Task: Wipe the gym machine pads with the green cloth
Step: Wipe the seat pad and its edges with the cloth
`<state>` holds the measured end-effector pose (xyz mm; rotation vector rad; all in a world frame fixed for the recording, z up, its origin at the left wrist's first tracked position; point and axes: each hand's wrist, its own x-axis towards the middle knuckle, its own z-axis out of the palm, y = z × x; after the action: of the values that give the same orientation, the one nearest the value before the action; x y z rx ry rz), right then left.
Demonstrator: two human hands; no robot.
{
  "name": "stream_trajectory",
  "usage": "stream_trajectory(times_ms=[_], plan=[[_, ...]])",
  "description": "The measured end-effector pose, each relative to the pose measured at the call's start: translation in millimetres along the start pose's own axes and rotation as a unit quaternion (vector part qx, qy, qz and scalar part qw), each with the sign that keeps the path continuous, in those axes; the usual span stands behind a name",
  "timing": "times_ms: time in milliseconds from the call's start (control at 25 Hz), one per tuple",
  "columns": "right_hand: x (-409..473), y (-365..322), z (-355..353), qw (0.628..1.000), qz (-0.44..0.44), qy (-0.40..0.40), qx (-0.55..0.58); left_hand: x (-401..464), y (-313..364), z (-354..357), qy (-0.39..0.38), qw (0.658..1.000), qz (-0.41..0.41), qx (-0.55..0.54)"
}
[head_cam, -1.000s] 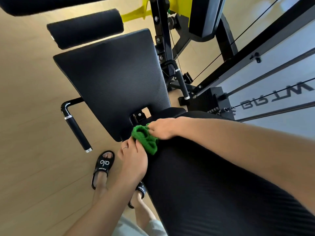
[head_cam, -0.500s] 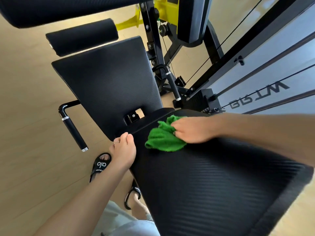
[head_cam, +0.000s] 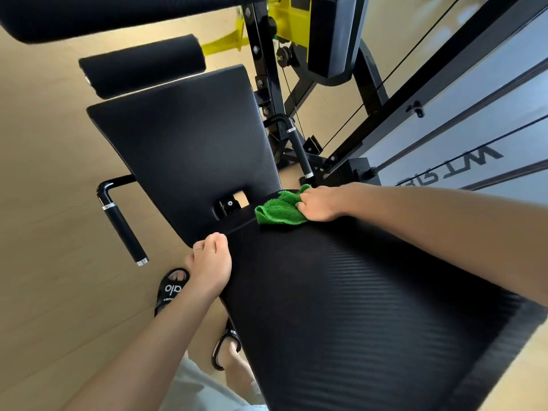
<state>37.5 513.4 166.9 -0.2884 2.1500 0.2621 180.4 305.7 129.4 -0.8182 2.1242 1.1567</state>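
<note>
The green cloth (head_cam: 280, 210) lies bunched on the far end of the near black pad (head_cam: 355, 307), a large ribbed cushion in the lower right. My right hand (head_cam: 318, 204) presses on the cloth's right side and grips it. My left hand (head_cam: 212, 265) curls over the near pad's left edge, a ring on one finger. Beyond the gap sits a second black pad (head_cam: 192, 143), tilted away. A black roller pad (head_cam: 142, 65) lies past it, and another long pad (head_cam: 118, 16) crosses the top.
Black handles stick out at the left (head_cam: 123, 223) and at the centre right (head_cam: 299, 149). The machine's black frame, yellow bracket (head_cam: 292, 22) and cables stand behind. A grey panel (head_cam: 474, 129) fills the right. My sandalled feet (head_cam: 172, 289) stand on the wooden floor.
My right hand has slid the cloth from the pad's left corner toward its far right end. My left hand let go of the cloth and now holds the pad's left edge.
</note>
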Motion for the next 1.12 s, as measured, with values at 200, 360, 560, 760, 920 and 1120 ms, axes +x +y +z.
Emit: stream_trajectory(times_ms=[200, 360, 560, 760, 920, 1120], plan=[[-92, 13, -2, 0.998, -0.052, -0.012, 0.023, -14, 9, -6, -0.004, 1.0, -0.021, -0.022], [-85, 23, -6, 0.995, -0.089, -0.009, -0.05, -12, 8, -4, -0.002, 1.0, -0.019, -0.017], [-9, 27, -14, 0.992, -0.013, -0.035, -0.117, 9, -6, 5, 0.001, 0.999, -0.04, -0.035], [-30, 36, -16, 0.998, 0.005, -0.016, -0.061, 4, -5, 1, -0.006, 0.999, -0.036, -0.032], [-81, 50, -18, 0.997, 0.04, -0.028, -0.064, -4, 6, -3, -0.005, 0.999, -0.031, -0.025], [-36, 18, -18, 0.998, 0.056, -0.019, -0.024, -5, 6, 0, 0.023, 0.999, -0.023, -0.024]])
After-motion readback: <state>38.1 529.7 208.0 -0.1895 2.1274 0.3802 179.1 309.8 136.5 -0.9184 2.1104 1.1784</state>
